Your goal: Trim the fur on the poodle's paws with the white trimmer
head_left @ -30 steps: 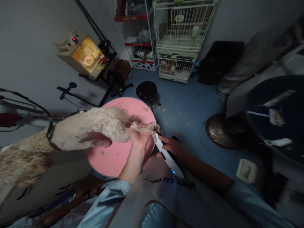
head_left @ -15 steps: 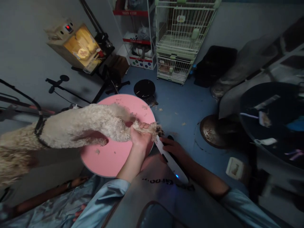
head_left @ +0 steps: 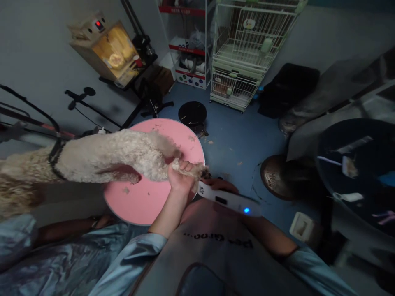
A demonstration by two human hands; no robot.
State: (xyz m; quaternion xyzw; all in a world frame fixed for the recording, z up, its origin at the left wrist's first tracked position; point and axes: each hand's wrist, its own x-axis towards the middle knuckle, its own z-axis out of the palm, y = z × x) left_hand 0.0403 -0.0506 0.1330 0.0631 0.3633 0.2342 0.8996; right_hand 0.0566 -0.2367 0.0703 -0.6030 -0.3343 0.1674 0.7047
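The dog [head_left: 101,158] stretches across the left half of my view, a curly cream body with a dark strap [head_left: 55,158] round it, its head end out of sight past the left edge. It stands over the round pink table [head_left: 148,201], where a few tufts of clipped fur lie scattered. Below it, at the lower left, another person's forearm [head_left: 68,230] in a shiny blue sleeve reaches in under the animal.

Moving right, the dog's hind leg is drawn back past the table's rim, and my left hand [head_left: 179,179] holds it just above the paw [head_left: 197,169], my fingers curled tight around the leg. The paw sticks out to the right of my fist.

Just beside that paw is the head of the white clipper [head_left: 230,200], which lies nearly level, a small blue light glowing near its far end. My right hand [head_left: 224,188] is wrapped around its body from behind, fingers closed on it, though the clipper hides most of them. Whether the blade touches the paw I cannot tell; they are very near.

Further right the blue floor [head_left: 243,139] shows, with a black stool [head_left: 192,113] beyond the table, a white wire cage [head_left: 247,53] against the wall and a round brown drain cover [head_left: 276,176].
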